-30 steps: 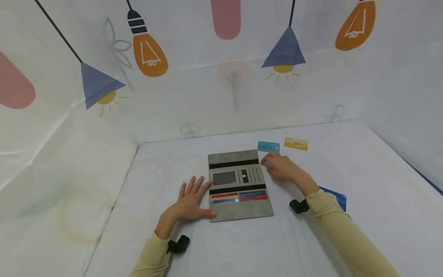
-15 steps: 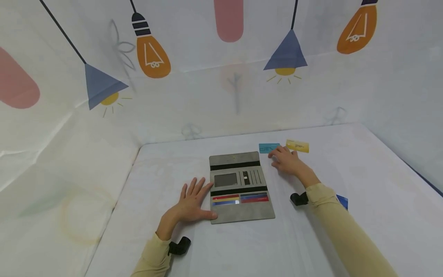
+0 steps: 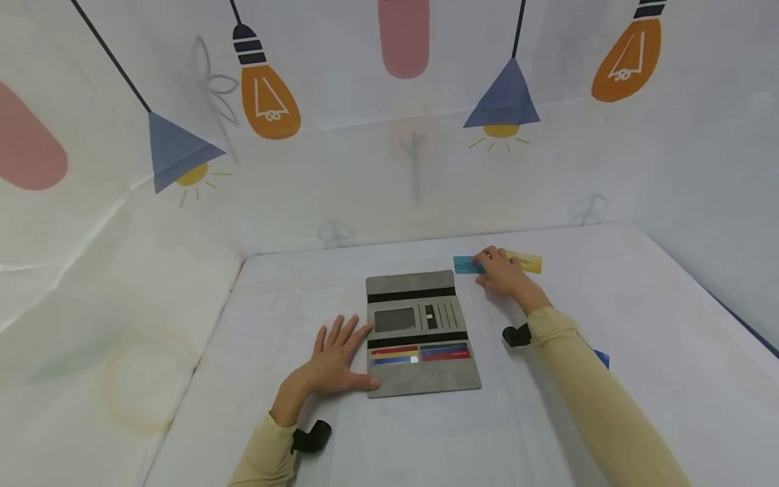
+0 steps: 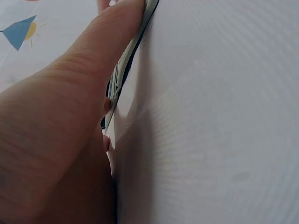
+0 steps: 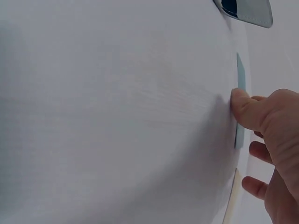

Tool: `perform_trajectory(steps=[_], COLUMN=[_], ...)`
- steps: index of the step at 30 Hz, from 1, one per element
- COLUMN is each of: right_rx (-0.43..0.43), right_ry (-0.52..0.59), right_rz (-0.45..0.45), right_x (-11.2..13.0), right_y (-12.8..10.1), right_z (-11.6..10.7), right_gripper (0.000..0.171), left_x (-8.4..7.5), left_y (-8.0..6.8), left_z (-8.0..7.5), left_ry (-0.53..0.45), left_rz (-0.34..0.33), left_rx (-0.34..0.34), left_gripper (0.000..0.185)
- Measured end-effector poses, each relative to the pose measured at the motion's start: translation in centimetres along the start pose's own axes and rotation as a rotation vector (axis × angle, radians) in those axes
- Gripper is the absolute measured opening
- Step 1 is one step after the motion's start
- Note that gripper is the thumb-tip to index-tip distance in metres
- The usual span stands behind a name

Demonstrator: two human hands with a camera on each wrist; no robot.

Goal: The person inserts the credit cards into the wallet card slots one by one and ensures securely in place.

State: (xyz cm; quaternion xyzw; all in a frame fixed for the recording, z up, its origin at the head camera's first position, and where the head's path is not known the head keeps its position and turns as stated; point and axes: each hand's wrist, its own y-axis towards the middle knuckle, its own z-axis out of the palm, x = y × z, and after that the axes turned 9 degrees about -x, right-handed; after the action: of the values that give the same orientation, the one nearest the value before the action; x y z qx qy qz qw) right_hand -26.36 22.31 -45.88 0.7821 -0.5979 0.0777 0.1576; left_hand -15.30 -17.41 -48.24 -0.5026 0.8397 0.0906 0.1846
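Flanking teal card (image 3: 465, 264): wallet (image 3: 420, 331), yellow card (image 3: 526, 262)

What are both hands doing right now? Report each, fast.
Left hand: open, flat on the table, thumb against the grey wallet.
Right hand: fingers on the teal card; grip cannot be told.

You have a white-covered table (image 3: 639, 304) in front of you. At 4 o'clock on it only a corner of a blue card (image 3: 602, 358) shows. A printed backdrop (image 3: 365, 189) runs from 9 o'clock round to 3 o'clock, with 2 orange bulbs (image 3: 270, 101) (image 3: 627, 61), 2 blue lamps (image 3: 176, 150) (image 3: 502, 101) and 2 pink shapes (image 3: 404, 37) (image 3: 27, 145).
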Motion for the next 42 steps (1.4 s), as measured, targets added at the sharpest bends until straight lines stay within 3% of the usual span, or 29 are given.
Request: perform_trajectory(steps=[12, 34, 42], right_rx=[0.133, 0.040, 0.004], right_ry=[-0.018, -0.058, -0.002], right_rz=[0.057, 0.079, 0.057], right_x=[-0.6, 0.4, 0.1], right_y=[1.3, -0.4, -1.8], right_z=[-1.7, 0.4, 0.5], right_gripper=[0.065, 0.054, 0.052], left_x=[-0.4, 0.0, 0.0], left_y=[0.4, -0.2, -0.1], left_z=[-0.8, 0.2, 0.1], left_ry=[0.011, -0.003, -0.018], left_rz=[0.007, 0.004, 0.005], left_rx=[-0.013, -0.018, -0.017], left_gripper=[0.104, 0.103, 0.103])
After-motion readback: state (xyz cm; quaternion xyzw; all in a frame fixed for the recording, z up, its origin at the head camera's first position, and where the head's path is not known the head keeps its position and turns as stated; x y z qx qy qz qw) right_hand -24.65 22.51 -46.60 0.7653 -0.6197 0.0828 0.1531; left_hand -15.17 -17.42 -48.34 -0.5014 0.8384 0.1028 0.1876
